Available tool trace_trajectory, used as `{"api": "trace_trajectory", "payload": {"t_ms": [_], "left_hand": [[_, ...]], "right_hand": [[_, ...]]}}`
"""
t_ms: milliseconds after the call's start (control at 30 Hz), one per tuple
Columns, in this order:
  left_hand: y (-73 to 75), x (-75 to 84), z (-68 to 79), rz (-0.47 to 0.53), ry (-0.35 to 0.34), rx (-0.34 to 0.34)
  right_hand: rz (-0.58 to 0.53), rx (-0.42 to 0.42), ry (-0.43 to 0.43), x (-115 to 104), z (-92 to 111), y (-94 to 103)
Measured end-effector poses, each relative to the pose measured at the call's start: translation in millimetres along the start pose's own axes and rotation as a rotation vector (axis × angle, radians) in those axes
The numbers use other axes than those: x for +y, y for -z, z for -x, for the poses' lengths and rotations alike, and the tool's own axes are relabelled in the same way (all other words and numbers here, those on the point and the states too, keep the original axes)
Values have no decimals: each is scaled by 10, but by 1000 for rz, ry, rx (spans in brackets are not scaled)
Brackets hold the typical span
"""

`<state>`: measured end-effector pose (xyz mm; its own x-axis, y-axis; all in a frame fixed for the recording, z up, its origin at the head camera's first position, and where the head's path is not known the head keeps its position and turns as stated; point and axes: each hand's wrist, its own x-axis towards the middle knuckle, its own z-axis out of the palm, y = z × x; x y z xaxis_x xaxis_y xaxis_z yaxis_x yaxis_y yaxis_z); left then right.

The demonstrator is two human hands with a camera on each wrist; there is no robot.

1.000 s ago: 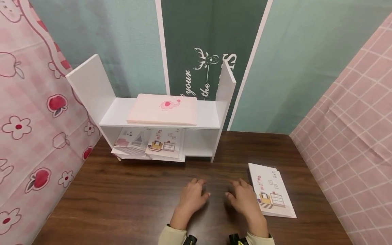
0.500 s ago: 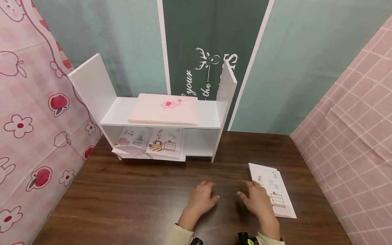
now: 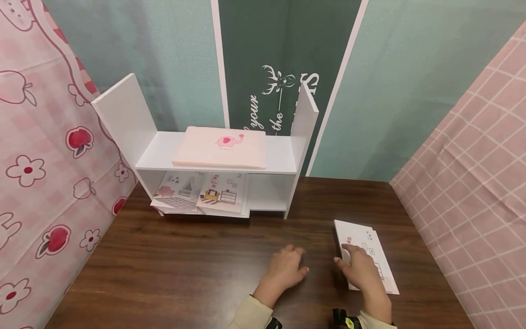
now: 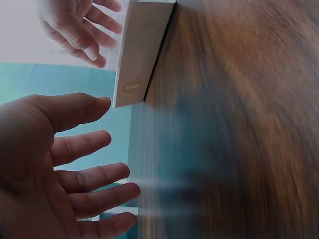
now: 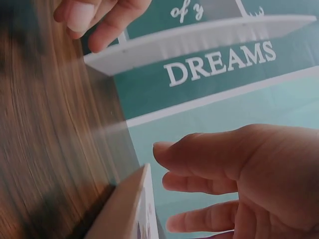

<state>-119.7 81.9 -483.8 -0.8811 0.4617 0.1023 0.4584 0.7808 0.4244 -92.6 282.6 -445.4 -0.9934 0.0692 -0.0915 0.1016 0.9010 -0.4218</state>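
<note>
On the right of the table lies a thick, white, book-like block point(image 3: 365, 234) printed with room drawings. My right hand point(image 3: 362, 270) is over its left part, fingers extended and thumb by its left edge; the hand hides some of the print. The right wrist view shows the block's edge point(image 5: 117, 211) just below that hand's spread fingers. My left hand point(image 3: 284, 270) hovers near the table to the left of the block, fingers loosely extended, holding nothing. In the left wrist view the block's plain side point(image 4: 142, 50) bears a small orange oval mark, and the right hand point(image 4: 82, 30) is above it.
A white two-tier shelf point(image 3: 281, 153) stands at the back left. A pink pack with an elephant point(image 3: 218, 153) lies on its upper board; similar illustrated blocks point(image 3: 222, 196) lie below, jutting out. Curtains enclose the brown wooden table point(image 3: 164, 265) at the back and sides.
Both hands have moved right. The right hand has come from the block's left edge to over its printed top; the left hand has followed across the table. The block and shelf have stayed put.
</note>
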Motion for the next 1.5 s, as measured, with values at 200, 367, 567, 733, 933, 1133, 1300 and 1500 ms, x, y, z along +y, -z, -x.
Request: {"api": "trace_trajectory", "payload": {"t_ms": [200, 367, 567, 733, 933, 1133, 1300, 1500], "left_hand": [[-90, 96, -78, 8, -19, -25], [-167, 172, -124, 49, -40, -44], [-229, 273, -179, 113, -49, -66], [-317, 336, -222, 213, -62, -79], [-433, 425, -246, 401, -28, -74], [-515, 525, -261, 605, 107, -61], [-525, 578, -278, 726, 198, -75], [-534, 629, -280, 752, 235, -95]], "right_hand": [[-15, 6, -18, 188, -21, 40], [-47, 23, -64, 339, -19, 36], [-110, 12, -149, 510, -22, 34], [-124, 24, -213, 640, -27, 12], [-127, -24, -355, 760, -13, -1], [-165, -35, -492, 864, 62, 20], [-151, -40, -495, 930, 82, 31], [-163, -56, -508, 959, 82, 21]]}}
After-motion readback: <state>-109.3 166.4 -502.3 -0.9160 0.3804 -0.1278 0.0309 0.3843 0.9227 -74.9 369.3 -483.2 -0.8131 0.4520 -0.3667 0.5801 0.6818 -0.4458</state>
